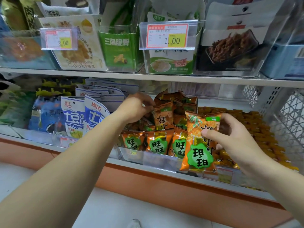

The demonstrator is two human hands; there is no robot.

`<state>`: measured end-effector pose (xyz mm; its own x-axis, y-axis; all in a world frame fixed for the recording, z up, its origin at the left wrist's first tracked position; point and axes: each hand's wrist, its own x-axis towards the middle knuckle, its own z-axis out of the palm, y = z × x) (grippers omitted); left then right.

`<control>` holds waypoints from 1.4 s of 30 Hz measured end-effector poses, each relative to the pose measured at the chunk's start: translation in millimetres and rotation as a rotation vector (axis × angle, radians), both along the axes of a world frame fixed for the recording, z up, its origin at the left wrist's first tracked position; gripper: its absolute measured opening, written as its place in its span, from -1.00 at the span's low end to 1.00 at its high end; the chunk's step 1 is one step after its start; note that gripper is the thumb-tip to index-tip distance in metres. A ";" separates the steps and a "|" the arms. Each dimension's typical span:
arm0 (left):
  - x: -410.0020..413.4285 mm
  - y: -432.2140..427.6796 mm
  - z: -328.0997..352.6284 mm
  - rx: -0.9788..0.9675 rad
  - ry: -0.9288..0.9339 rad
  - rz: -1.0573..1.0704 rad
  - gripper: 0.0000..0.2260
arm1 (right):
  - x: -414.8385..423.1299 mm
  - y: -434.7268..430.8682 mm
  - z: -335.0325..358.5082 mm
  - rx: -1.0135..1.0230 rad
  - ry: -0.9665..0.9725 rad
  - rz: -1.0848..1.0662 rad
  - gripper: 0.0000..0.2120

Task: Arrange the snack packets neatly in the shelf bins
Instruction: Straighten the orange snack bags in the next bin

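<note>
Right hand (236, 139): your thumb presses the front of an orange packet (199, 142) and your fingers wrap behind it, so this hand is closed around it.
Orange packet: it stands upright with its long axis vertical, printed face toward you, green badge low, held in front of the clear bin (148, 157) on the lower shelf.
Left hand (136, 107): your fingertips pinch the top edge of another orange packet (163, 115) deeper in that bin.
Pinched packet: upright, slightly tilted, face toward you.
Front row (156, 143): three matching packets stand side by side against the bin's front wall, long axes vertical.
Neighbours: blue-and-white packets (85, 116) fill the bin to the left.
</note>
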<state>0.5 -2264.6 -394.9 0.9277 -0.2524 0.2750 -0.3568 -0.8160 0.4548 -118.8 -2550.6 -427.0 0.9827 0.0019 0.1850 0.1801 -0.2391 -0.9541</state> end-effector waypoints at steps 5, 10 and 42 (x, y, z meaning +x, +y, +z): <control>-5.4 4.9 7.3 0.062 0.168 -0.147 -0.74 | -1.5 6.1 9.0 0.017 -0.091 0.058 -0.73; -7.9 7.8 17.9 0.289 0.283 -0.207 -0.56 | 7.8 27.9 37.4 -0.103 -0.137 0.195 -0.63; -1.1 14.9 -0.2 0.016 -0.008 0.101 -0.70 | -0.6 38.1 54.0 -0.016 -0.411 -0.013 -0.64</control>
<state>-0.7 -2249.7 -395.2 0.9465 -0.1618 0.2793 -0.2756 -0.8553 0.4387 -119.3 -2512.6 -373.0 0.8267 -0.0035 0.5626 0.5428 -0.2582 -0.7992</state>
